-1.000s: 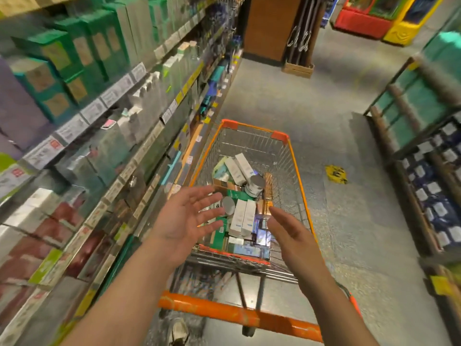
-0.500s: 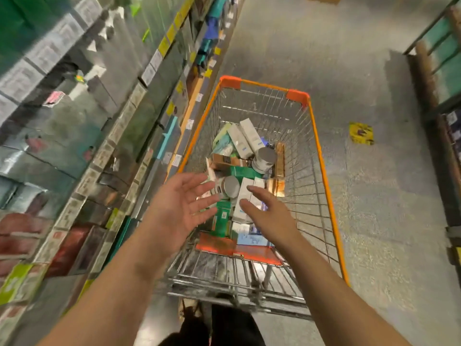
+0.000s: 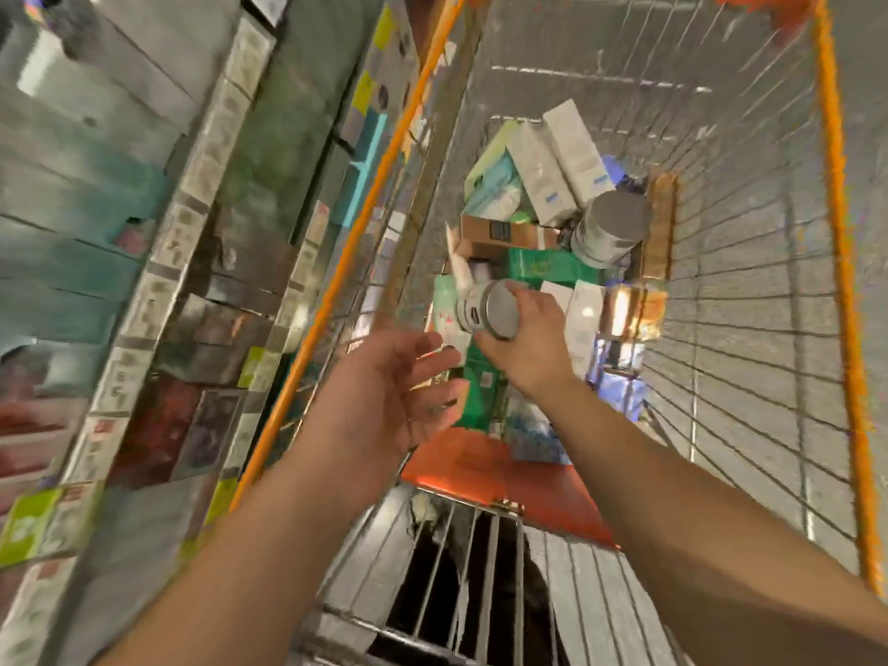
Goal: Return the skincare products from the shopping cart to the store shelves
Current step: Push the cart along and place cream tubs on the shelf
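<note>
A wire shopping cart [image 3: 838, 242] with an orange rim holds a pile of skincare boxes and jars. My right hand [image 3: 528, 348] reaches into the cart and grips a white jar with a silver lid [image 3: 485, 307] from its near side. My left hand [image 3: 394, 391] hovers just left of it, palm up, fingers loosely spread, holding nothing. A second silver-lidded jar [image 3: 610, 230] lies farther back, beside white boxes [image 3: 562, 161], a brown box [image 3: 499, 230] and green boxes [image 3: 543, 269].
Store shelves [image 3: 158, 281] with price tags and boxed products run along the left, close to the cart's side. An orange child-seat flap [image 3: 504, 483] sits at the cart's near end. Grey floor shows through the cart's mesh on the right.
The view has tilted down and closer to the cart. My right hand moved forward and took hold of the near silver-lidded jar. My left hand stays open beside it.
</note>
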A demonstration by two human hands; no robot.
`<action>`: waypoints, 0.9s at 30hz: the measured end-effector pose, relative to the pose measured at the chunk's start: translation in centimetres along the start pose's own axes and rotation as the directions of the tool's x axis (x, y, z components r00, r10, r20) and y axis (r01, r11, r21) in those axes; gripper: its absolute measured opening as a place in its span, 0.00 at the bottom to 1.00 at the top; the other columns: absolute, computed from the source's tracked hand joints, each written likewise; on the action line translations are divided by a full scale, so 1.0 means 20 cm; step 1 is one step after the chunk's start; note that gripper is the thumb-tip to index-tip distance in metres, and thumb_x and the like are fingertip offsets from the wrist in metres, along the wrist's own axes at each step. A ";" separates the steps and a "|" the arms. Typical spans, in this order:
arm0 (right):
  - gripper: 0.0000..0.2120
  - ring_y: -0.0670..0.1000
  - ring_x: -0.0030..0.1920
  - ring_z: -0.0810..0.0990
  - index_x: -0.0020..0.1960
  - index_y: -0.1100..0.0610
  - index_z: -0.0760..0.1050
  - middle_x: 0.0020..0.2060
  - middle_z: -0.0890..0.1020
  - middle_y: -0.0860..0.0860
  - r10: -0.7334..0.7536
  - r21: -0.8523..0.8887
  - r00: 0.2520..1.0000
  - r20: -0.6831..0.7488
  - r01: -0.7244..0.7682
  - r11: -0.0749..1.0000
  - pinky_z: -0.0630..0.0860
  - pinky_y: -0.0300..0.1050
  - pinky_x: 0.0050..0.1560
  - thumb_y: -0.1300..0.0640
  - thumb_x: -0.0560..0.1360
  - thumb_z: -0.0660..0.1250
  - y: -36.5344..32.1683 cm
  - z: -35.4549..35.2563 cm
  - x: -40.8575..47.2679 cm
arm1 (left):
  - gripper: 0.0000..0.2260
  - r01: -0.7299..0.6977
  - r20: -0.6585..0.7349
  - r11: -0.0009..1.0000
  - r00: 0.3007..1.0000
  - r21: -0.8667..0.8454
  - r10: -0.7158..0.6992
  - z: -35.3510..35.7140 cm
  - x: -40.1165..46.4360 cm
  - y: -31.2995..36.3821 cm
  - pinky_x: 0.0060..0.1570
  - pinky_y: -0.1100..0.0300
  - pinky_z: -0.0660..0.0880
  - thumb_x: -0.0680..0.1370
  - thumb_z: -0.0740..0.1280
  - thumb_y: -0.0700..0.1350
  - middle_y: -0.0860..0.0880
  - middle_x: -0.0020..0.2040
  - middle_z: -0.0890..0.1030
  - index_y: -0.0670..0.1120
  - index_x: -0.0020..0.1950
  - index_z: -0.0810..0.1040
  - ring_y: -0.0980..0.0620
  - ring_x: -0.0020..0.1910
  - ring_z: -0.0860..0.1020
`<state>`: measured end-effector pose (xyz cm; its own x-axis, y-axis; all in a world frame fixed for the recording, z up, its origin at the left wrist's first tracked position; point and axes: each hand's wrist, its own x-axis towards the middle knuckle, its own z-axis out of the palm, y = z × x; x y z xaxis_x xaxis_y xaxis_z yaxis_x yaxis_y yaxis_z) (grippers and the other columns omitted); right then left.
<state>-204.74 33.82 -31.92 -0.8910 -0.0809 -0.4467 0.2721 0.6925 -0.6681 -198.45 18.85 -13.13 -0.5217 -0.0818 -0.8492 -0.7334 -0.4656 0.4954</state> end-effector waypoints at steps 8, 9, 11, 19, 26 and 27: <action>0.53 0.64 0.80 0.53 0.84 0.56 0.48 0.80 0.53 0.65 -0.065 -0.192 0.994 0.083 0.080 0.978 0.55 0.52 0.80 0.47 0.72 0.79 0.10 0.13 0.27 | 0.10 0.019 -0.062 1.000 0.998 0.004 -0.019 -0.09 0.12 -0.04 0.49 0.51 0.80 0.78 0.66 0.48 0.46 0.48 0.86 0.45 0.54 0.82 0.45 0.47 0.83; 0.53 0.65 0.80 0.55 0.84 0.55 0.49 0.80 0.55 0.65 -0.071 -0.211 0.994 0.078 0.086 0.974 0.56 0.53 0.80 0.48 0.71 0.80 0.12 0.14 0.28 | 0.10 0.017 -0.067 1.000 0.998 0.001 -0.017 -0.09 0.13 -0.04 0.49 0.50 0.80 0.78 0.66 0.48 0.46 0.48 0.86 0.45 0.54 0.82 0.44 0.47 0.83; 0.52 0.67 0.76 0.61 0.83 0.56 0.54 0.78 0.60 0.65 -0.082 -0.219 0.995 0.050 0.091 0.971 0.61 0.54 0.77 0.53 0.69 0.81 0.14 0.16 0.29 | 0.11 0.015 -0.069 1.000 0.998 -0.005 -0.015 -0.09 0.13 -0.04 0.50 0.50 0.80 0.78 0.65 0.48 0.46 0.48 0.86 0.45 0.55 0.82 0.44 0.47 0.83; 0.45 0.61 0.69 0.66 0.75 0.57 0.66 0.68 0.64 0.59 -0.095 -0.020 0.987 -0.130 0.093 0.995 0.67 0.48 0.70 0.53 0.64 0.83 0.03 0.12 0.16 | 0.09 -0.054 -0.077 0.998 0.996 -0.021 0.052 -0.14 0.08 0.01 0.45 0.52 0.80 0.79 0.65 0.47 0.45 0.49 0.86 0.45 0.54 0.81 0.46 0.43 0.84; 0.44 0.49 0.67 0.63 0.75 0.52 0.66 0.65 0.61 0.52 -0.127 0.186 0.960 -0.249 0.176 0.967 0.62 0.38 0.65 0.50 0.64 0.83 -0.28 -0.10 -0.14 | 0.09 -0.168 -0.033 0.983 0.986 -0.070 0.166 -0.16 -0.08 0.10 0.50 0.49 0.80 0.81 0.65 0.46 0.45 0.51 0.84 0.45 0.57 0.81 0.42 0.52 0.82; 0.44 0.48 0.67 0.64 0.75 0.49 0.66 0.64 0.60 0.50 -0.154 0.200 0.954 -0.257 0.208 0.958 0.64 0.38 0.65 0.49 0.64 0.82 -0.34 -0.15 -0.18 | 0.09 -0.187 -0.033 0.979 0.982 -0.079 0.185 -0.16 -0.12 0.12 0.51 0.49 0.79 0.82 0.64 0.46 0.44 0.52 0.84 0.45 0.58 0.80 0.42 0.52 0.82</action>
<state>-204.42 31.49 -23.93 -0.9853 0.0006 -0.1708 0.1479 0.5030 -0.8515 -197.58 15.06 -10.58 -0.6335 -0.1960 -0.7485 -0.5861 -0.5100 0.6296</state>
